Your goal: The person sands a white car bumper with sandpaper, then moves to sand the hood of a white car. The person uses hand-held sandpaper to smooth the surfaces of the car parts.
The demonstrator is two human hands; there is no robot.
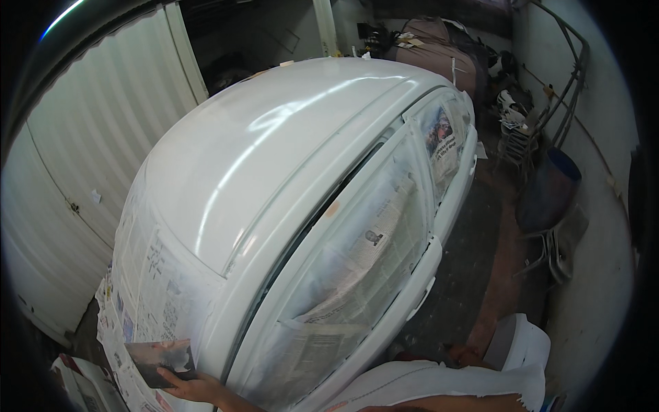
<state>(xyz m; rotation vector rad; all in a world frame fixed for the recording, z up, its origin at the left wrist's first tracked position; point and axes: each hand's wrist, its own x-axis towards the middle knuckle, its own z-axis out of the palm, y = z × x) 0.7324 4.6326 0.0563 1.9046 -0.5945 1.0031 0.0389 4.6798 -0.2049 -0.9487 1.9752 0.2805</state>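
Low on the left, my left hand (pixel 187 386) is closed on the lower edge of a dark rectangular sheet (pixel 161 358) with a reddish, picture-like upper part. Exactly what kind of sheet it is, I cannot tell. The sheet lies over newspaper (pixel 161 288) that covers one end window of a white car. Above my hand curves the car's glossy roof (pixel 226 158). More newspaper (pixel 371 240) masks the side windows, with whitish paint haze on it. No part of my right hand can be made out.
Corrugated white metal panels (pixel 89 130) stand left of the car. On the right are a dark blue barrel (pixel 552 189), stacked chairs (pixel 515 147) and hanging hoses (pixel 576 69) along the wall. A white container-like object (pixel 518 343) sits low at the right.
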